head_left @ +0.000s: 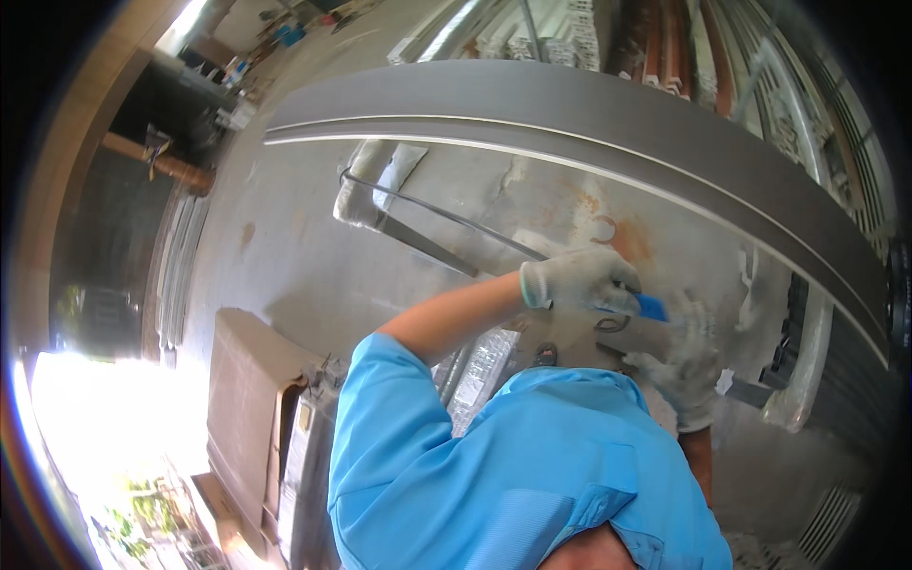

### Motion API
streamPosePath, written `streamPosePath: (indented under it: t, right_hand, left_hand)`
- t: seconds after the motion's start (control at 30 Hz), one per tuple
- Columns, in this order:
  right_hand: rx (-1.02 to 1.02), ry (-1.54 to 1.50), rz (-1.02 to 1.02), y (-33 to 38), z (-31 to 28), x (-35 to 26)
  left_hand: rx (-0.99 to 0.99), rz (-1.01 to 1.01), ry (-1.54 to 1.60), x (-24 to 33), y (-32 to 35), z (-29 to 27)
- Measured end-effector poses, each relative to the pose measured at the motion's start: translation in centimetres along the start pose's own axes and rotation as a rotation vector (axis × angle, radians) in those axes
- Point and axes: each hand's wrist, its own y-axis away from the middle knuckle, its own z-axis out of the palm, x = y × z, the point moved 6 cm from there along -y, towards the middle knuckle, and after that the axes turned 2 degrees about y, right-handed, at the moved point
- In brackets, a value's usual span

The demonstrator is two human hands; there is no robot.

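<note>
My left hand [584, 280], in a pale work glove, is closed with curled fingers around a blue object [651, 306] whose kind I cannot make out. The object's blue end sticks out to the right. A thin dark cord or strip [446, 217] runs from the padded stand to behind this hand, and a dark loop [613, 324] hangs just below it. My right hand [679, 366], also gloved, is beside the blue end and smeared by motion, so its fingers are unclear. Beyond both hands lies a long grey metal profile [570, 100], bowed by the lens.
The profile spans two wrapped stand arms, one at the left [356, 201] and one at the right [806, 366]. Bundled long profiles [655, 47] lie at the far side. A large brown carton [252, 404] stands at my left, near plastic-wrapped pieces [482, 375].
</note>
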Motion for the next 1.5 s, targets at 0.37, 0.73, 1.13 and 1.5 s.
streamPosePath:
  t: [0.37,0.73,1.13,1.5]
  right_hand:
    - [-0.224,-1.607,0.892,8.4,5.2,13.7]
    - [-0.497,-1.035,0.632,15.8,-9.1,21.1]
    - [0.053,0.198,0.761,13.5,-22.4,20.4]
    - [0.224,0.07,1.114,16.1,-20.2,15.1]
  left_hand:
    - [0.012,0.245,-0.037,7.1,-8.5,4.1]
    - [0.405,0.089,0.142,10.5,-13.1,-7.1]
    - [0.394,0.575,-0.763,2.4,-35.8,-7.7]
    - [-0.001,0.019,-0.736,-12.6,-48.6,-12.7]
